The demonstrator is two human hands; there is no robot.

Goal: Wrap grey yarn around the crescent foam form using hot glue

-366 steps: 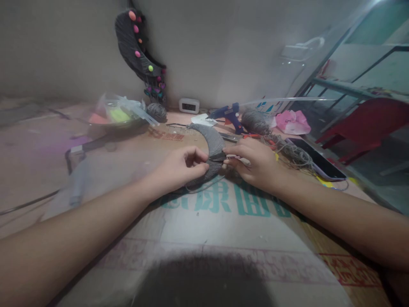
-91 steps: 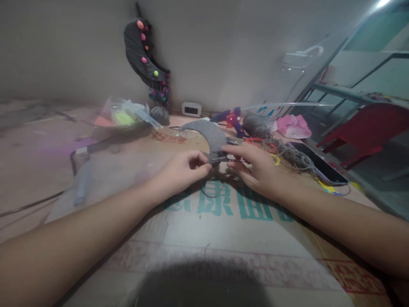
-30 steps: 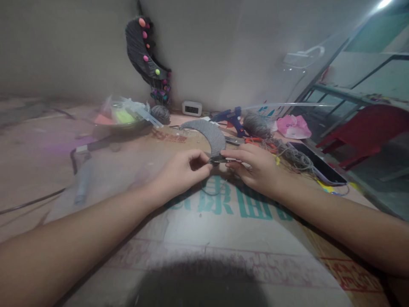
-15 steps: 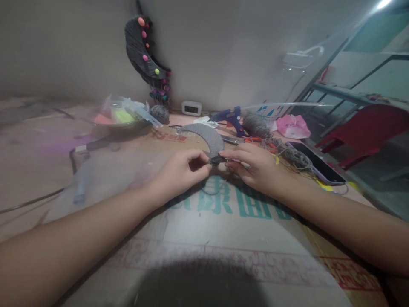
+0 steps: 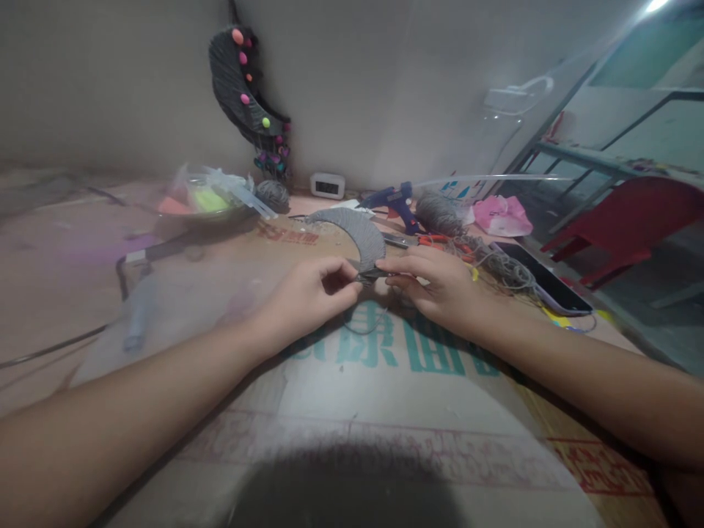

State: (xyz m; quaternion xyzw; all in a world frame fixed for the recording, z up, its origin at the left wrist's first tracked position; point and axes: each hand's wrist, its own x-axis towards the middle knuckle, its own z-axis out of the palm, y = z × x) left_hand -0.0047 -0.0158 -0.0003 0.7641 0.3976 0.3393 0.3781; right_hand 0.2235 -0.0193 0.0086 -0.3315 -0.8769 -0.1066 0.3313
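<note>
A crescent wrapped in grey yarn (image 5: 355,229) is held over the cardboard, its curved body reaching away from me. My left hand (image 5: 316,297) pinches its near tip between thumb and fingers. Against the other side of that tip, my right hand (image 5: 432,282) is closed, with a small dark strip near its fingertips; whether this is yarn or the tip's edge I cannot make out. A thin loop of grey yarn (image 5: 363,331) hangs below the tip.
Behind the crescent lie a blue glue gun (image 5: 393,202), scissors (image 5: 404,240) and grey yarn (image 5: 440,213). A phone (image 5: 542,279) rests to the right. A bowl (image 5: 206,213) stands at the left, and a finished dark crescent (image 5: 236,92) hangs on the wall.
The view has shifted very slightly, so the background sits a little further left. Both hands keep their hold at the crescent's tip, with barely any movement of the fingers.
</note>
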